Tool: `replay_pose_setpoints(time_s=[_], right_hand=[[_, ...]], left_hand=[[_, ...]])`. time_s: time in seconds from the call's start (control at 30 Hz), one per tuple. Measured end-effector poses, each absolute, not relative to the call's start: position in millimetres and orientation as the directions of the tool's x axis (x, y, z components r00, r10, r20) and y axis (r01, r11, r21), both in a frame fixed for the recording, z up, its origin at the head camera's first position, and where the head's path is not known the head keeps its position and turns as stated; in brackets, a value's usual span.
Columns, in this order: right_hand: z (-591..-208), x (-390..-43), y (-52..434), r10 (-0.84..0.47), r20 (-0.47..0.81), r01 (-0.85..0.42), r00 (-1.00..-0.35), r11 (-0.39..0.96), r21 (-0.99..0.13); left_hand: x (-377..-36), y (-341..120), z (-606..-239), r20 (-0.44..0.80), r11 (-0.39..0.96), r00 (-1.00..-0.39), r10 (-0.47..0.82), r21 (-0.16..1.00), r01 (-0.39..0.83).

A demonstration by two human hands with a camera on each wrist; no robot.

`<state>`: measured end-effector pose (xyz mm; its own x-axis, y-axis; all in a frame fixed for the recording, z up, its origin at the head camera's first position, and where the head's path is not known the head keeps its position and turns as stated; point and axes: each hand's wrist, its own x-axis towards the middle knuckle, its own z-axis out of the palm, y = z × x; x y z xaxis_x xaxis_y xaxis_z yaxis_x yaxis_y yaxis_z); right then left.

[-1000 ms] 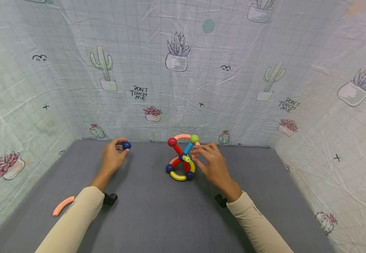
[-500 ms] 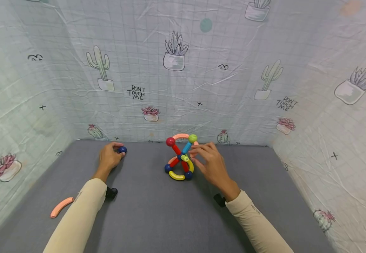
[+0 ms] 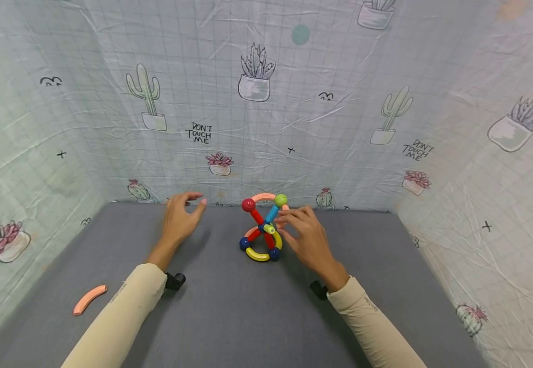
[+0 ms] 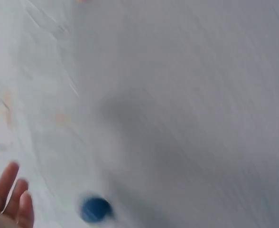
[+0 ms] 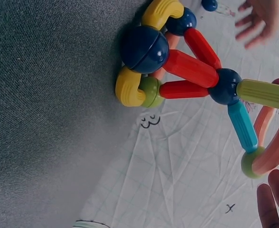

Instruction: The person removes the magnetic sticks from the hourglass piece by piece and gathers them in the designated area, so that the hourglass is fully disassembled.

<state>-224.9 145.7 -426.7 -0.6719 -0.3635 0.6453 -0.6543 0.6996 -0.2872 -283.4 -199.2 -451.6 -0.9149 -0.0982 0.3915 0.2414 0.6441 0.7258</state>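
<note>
Left hand was open, fingers spread, holding nothing; blue ball lay loose just beside it. Right hand touched the toy structure with fingertips; actual grip unclear.

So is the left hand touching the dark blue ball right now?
Apart. The left wrist view shows the dark blue ball clear of the left hand, fingers spread, with bare cloth between them.

Hand-lettered words "DON'T TOUCH ME" appear twice on the cactus-print cloth backdrop, once left of centre near a tall cactus drawing and again toward the right, beside another potted cactus drawing.
</note>
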Motion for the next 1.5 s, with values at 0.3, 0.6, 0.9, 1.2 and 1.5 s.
replay_pose_setpoints(time_s=[0.3,0.6,0.9,1.2,1.5], right_hand=[[-431,-222,144,-0.363,0.672,-0.675,-0.645,0.683,-0.279],[-442,-217,134,-0.388,0.652,-0.697,-0.652,0.645,-0.313],[-449,-219,123,-0.337,0.658,-0.702,-0.673,0.571,-0.425],[-451,-219,122,-0.255,0.596,-0.622,-0.761,0.545,-0.562],[-454,-214,134,-0.200,0.570,-0.573,-0.797,0.546,-0.611]], left_hand=[[-279,-130,-419,0.086,0.265,-0.970,0.227,0.953,0.147],[-276,-101,-419,0.026,0.080,-0.932,0.361,0.995,0.059],[-275,-94,-423,0.066,0.040,-0.934,0.351,0.996,0.085],[-274,-94,-423,0.072,0.023,-0.934,0.350,0.996,0.086],[-272,-94,-424,0.081,0.023,-0.933,0.352,0.995,0.095]])
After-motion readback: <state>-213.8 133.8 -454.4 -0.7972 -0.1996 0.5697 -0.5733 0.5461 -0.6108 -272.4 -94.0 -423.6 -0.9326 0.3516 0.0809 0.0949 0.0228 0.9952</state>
